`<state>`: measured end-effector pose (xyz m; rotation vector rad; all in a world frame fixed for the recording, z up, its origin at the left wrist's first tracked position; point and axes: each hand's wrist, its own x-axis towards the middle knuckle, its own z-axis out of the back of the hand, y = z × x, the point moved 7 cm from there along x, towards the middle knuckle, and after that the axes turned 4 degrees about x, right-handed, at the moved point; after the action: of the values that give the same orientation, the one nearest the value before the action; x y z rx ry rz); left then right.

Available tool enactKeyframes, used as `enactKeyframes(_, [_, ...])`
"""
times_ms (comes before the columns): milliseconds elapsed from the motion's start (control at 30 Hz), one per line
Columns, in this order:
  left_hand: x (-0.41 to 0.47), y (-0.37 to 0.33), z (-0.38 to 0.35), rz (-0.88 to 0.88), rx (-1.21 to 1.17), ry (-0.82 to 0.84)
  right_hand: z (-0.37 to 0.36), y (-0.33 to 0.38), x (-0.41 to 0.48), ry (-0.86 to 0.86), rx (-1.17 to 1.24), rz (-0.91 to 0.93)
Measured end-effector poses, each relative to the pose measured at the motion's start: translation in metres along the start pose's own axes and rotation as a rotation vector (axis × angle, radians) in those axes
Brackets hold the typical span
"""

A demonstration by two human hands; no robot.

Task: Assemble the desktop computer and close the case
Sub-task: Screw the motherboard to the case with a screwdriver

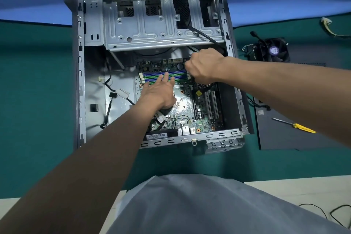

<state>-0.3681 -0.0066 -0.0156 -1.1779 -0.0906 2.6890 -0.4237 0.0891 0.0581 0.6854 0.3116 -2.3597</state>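
My left arm runs up from the lower left, left hand (161,92) flat at centre frame, fingers straight. My right arm enters from the right edge, right hand (204,67) just beside it, fingers curled under.

- 1 camera, worn on the person's head, faces forward and steeply down, past the grey shirt (209,205) at the bottom edge.
- It sits close: the open computer case (80,81) fills the upper middle, and the wide-angle lens bows the green table (34,100) at its edges.
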Motion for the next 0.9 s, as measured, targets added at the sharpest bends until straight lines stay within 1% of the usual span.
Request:
enactKeyframes(100, [0.0,0.0,-0.001,0.002,-0.007,-0.006,-0.004,-0.002,0.003,-0.042,0.121,-0.031])
enactKeyframes(233, [0.0,0.001,-0.002,0.003,-0.013,-0.014,-0.009,-0.012,0.002,-0.056,0.311,-0.171])
enactKeyframes(300, [0.0,0.001,-0.002,0.001,-0.016,-0.016,-0.009,-0.013,0.001,-0.029,0.348,-0.228])
enactKeyframes(367, [0.0,0.001,-0.002,0.0,-0.019,-0.013,-0.01,-0.01,0.0,0.052,0.298,-0.234])
enactKeyframes(433, [0.0,0.001,-0.001,0.001,-0.024,-0.008,-0.009,-0.006,0.0,0.124,0.144,-0.174])
enactKeyframes(467, [0.0,0.001,-0.001,0.001,-0.025,-0.006,-0.007,-0.004,0.001,0.127,0.042,-0.115])
enactKeyframes(533, [-0.001,0.001,-0.001,0.003,-0.026,-0.001,-0.002,0.003,-0.001,0.072,-0.117,0.008])
enactKeyframes(600, [-0.002,0.001,0.0,0.004,-0.03,-0.001,-0.001,0.006,-0.001,0.034,-0.163,0.071])
enactKeyframes(667, [-0.002,0.001,0.0,0.006,-0.035,-0.004,-0.003,0.009,-0.001,0.031,-0.101,0.088])
enactKeyframes(733, [-0.002,0.001,0.0,0.006,-0.041,-0.003,-0.006,0.007,0.0,0.004,0.031,0.037])
enactKeyframes(800, [-0.002,0.001,0.0,0.005,-0.044,-0.007,-0.007,0.003,0.002,-0.026,0.198,-0.07])
enactKeyframes(900, [-0.002,0.001,-0.001,0.001,-0.048,-0.009,-0.014,-0.01,0.004,-0.004,0.421,-0.3])
